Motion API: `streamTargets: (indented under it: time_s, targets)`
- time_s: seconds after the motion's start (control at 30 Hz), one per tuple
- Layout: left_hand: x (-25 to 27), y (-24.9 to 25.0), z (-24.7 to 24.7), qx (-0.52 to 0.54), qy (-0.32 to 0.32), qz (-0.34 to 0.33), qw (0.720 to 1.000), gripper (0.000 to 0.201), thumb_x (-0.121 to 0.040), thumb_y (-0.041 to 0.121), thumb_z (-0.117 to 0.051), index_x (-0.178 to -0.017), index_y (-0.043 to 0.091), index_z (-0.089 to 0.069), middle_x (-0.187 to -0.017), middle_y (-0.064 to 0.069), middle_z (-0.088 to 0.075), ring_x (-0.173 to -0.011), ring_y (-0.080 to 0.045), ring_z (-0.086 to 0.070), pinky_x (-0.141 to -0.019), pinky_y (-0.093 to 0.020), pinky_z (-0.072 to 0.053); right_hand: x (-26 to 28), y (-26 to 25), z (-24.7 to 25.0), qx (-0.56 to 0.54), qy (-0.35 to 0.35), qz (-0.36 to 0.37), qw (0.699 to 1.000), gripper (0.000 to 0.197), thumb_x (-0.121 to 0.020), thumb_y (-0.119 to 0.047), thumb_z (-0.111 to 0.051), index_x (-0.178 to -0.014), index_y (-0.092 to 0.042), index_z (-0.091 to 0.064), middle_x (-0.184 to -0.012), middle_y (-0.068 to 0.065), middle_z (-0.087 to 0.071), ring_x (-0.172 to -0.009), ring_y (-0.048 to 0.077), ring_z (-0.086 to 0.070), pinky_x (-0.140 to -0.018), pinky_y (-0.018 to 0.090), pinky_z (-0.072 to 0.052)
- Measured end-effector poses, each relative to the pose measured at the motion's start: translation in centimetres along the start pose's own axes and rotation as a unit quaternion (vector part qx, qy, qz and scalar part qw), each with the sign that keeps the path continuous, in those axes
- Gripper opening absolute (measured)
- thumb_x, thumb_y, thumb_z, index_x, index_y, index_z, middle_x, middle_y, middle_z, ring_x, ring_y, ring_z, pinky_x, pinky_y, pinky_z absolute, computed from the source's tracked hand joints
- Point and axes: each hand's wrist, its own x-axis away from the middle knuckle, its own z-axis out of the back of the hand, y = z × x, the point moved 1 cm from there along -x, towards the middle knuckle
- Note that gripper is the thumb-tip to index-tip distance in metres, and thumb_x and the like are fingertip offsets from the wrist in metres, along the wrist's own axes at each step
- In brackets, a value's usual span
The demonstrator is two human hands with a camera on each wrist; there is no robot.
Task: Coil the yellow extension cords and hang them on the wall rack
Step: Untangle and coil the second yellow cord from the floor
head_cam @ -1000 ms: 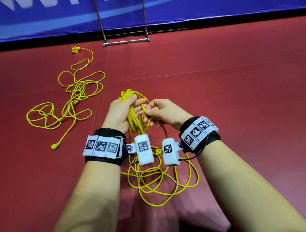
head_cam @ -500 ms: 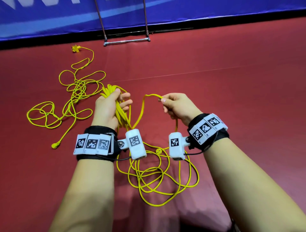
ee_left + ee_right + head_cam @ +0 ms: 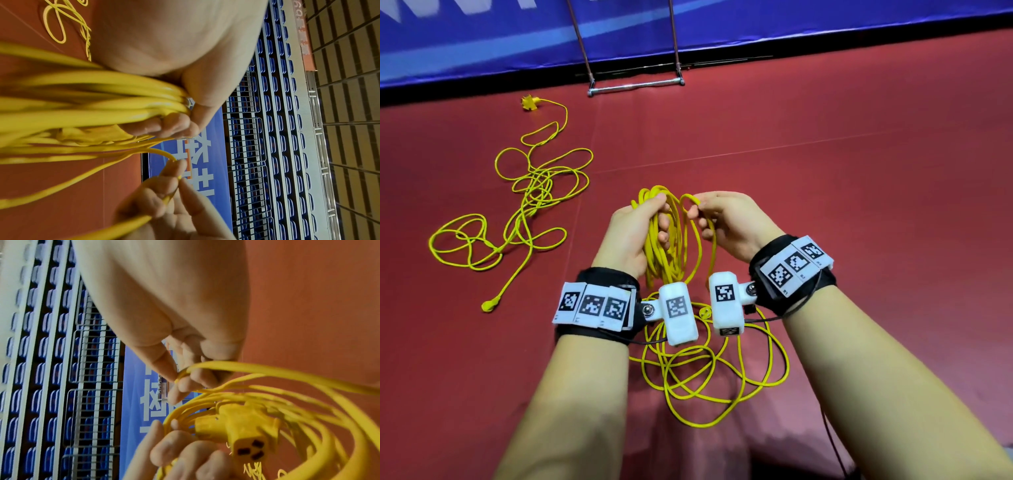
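My left hand (image 3: 643, 222) grips a bundle of yellow cord loops (image 3: 664, 246) at their top, over the red floor. In the left wrist view those loops (image 3: 102, 104) pass under my thumb. My right hand (image 3: 719, 219) pinches a single loop of the same cord (image 3: 688, 198) between thumb and forefinger, just right of the bundle. The right wrist view shows that pinch on the cord (image 3: 185, 371) and a yellow socket end (image 3: 244, 434) hanging in the bundle. The loose rest of this cord (image 3: 715, 373) lies on the floor below my wrists. A second yellow cord (image 3: 524, 205) lies tangled at the left.
A metal rack frame (image 3: 635, 85) stands at the far edge of the red floor, against a blue banner wall (image 3: 791, 20). The second cord's socket end (image 3: 529, 102) lies near it and its plug end (image 3: 489, 305) lies at the left.
My right hand has brought its pinched loop leftward, back up against the bundle. My left hand has shifted right and nearer with the loops.
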Motion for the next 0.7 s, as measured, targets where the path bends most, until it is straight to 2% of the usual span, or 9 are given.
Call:
streamTargets:
  time_s: [0.13,0.23,0.43,0.53,0.63,0.7]
  targets:
    - [-0.1,-0.3,-0.2,-0.011,-0.021,0.008,1.000,0.022,-0.098,0.024,-0.056,-0.079,0.014,-0.055,-0.056,0.000,-0.049,-0.038,-0.013,-0.040,-0.047,-0.022,-0.035,0.2,-0.3,0.1,-0.054,-0.063,-0.034,0.996,0.035,-0.086,0.016,-0.038,-0.105,-0.003,-0.061,-0.083,0.005,-0.062,-0.063,0.012,-0.052,-0.053,0.022,-0.036]
    - [-0.2,-0.3,-0.1,-0.033,-0.028,-0.001,0.999,0.021,-0.098,0.023,-0.056,-0.080,0.014,-0.055,-0.060,-0.001,-0.049,-0.040,-0.013,-0.041,-0.048,-0.024,-0.035,0.1,-0.4,0.3,-0.058,-0.060,-0.040,0.996,0.038,-0.089,0.015,-0.039,-0.114,-0.006,-0.059,-0.086,0.003,-0.064,-0.065,0.011,-0.054,-0.055,0.021,-0.039]
    - [-0.3,-0.3,0.1,-0.040,-0.031,-0.005,0.999,0.016,-0.097,0.022,-0.057,-0.083,0.015,-0.056,-0.061,-0.002,-0.050,-0.042,-0.014,-0.040,-0.048,-0.025,-0.034,-0.6,-0.6,0.7,-0.055,0.025,0.025,0.998,0.036,-0.090,0.016,-0.037,-0.099,-0.008,-0.062,-0.088,0.007,-0.064,-0.062,0.011,-0.053,-0.053,0.020,-0.037]
    - [-0.3,-0.5,-0.1,-0.048,-0.034,-0.002,0.998,0.017,-0.098,0.021,-0.057,-0.082,0.014,-0.058,-0.061,-0.002,-0.051,-0.042,-0.014,-0.040,-0.049,-0.025,-0.034,-0.4,-0.2,0.3,-0.027,0.006,0.031,0.999,0.028,-0.094,0.012,-0.043,-0.098,-0.007,-0.063,-0.088,0.007,-0.068,-0.065,0.009,-0.058,-0.056,0.018,-0.043]
    - [-0.1,-0.8,-0.5,-0.047,-0.038,-0.003,0.998,0.021,-0.099,0.022,-0.056,-0.081,0.012,-0.062,-0.061,-0.002,-0.052,-0.041,-0.013,-0.041,-0.047,-0.023,-0.035,-0.1,0.2,-0.3,-0.015,-0.022,0.022,0.999,0.020,-0.094,0.011,-0.048,-0.096,-0.002,-0.064,-0.081,0.010,-0.066,-0.063,0.010,-0.061,-0.059,0.018,-0.049]
    - [0.0,-0.9,-0.7,-0.047,-0.035,-0.003,0.998,0.024,-0.099,0.022,-0.055,-0.079,0.010,-0.060,-0.061,-0.002,-0.053,-0.041,-0.012,-0.043,-0.046,-0.024,-0.036,0.0,0.2,-0.6,-0.002,-0.019,0.019,1.000,0.018,-0.093,0.010,-0.052,-0.108,0.006,-0.062,-0.079,0.012,-0.063,-0.062,0.013,-0.061,-0.057,0.019,-0.052]
